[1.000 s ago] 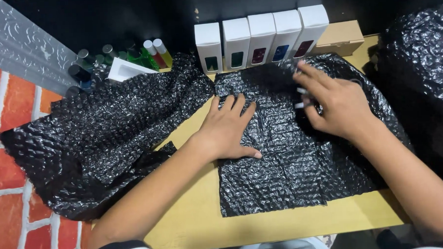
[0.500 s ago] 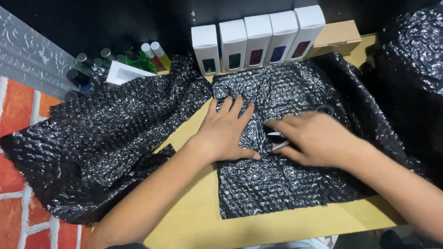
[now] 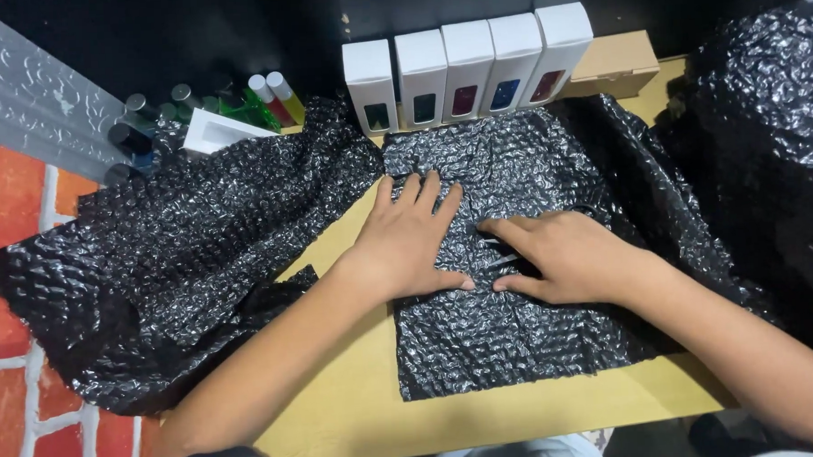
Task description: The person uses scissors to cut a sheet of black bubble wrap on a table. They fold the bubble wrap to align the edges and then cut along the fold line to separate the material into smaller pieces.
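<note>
A cut sheet of black bubble wrap (image 3: 501,342) lies flat on the tan table (image 3: 341,411). My left hand (image 3: 407,242) presses flat on the sheet's left part with its fingers spread and holds nothing. Just to its right, my right hand (image 3: 570,254) rests on the sheet, its fingers curled over a small thin tool (image 3: 502,252). The fingers hide most of the tool, so I cannot tell its kind. The thumbs of both hands nearly meet.
A row of white boxes (image 3: 468,69) with coloured windows stands at the back, beside a cardboard box (image 3: 612,64). Small bottles (image 3: 271,93) and a white tray (image 3: 214,132) sit back left. Loose bubble wrap lies piled at the left (image 3: 155,264) and right (image 3: 764,135).
My right hand has slid from the sheet's far right corner down and left, ending next to my left hand. The left hand has stayed pressed in place.
</note>
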